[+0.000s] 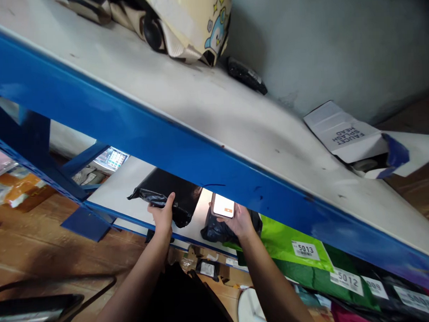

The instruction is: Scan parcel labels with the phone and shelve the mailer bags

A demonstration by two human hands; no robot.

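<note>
My left hand (163, 217) grips the near edge of a black plastic-wrapped parcel (180, 190), thumb on top, on the white lower shelf (113, 196). The parcel's far side is partly hidden by the blue beam above. In my right hand (240, 219) is a phone (223, 205), its bright screen facing up with a small orange patch on it. Beneath the phone lies another black plastic parcel (217, 228), crumpled and partly covered by my hand. Just right of that hand, a lime-green mailer bag (280, 238) carries a label reading 5013.
A blue shelf beam (186, 148) crosses above my hands. On the upper shelf sit a torn white faucet box (350, 132), a small black packet (246, 75) and a cream printed bag (192, 21). A green mailer (310, 275) labelled 5012 lies right. Below is wooden flooring (38, 247).
</note>
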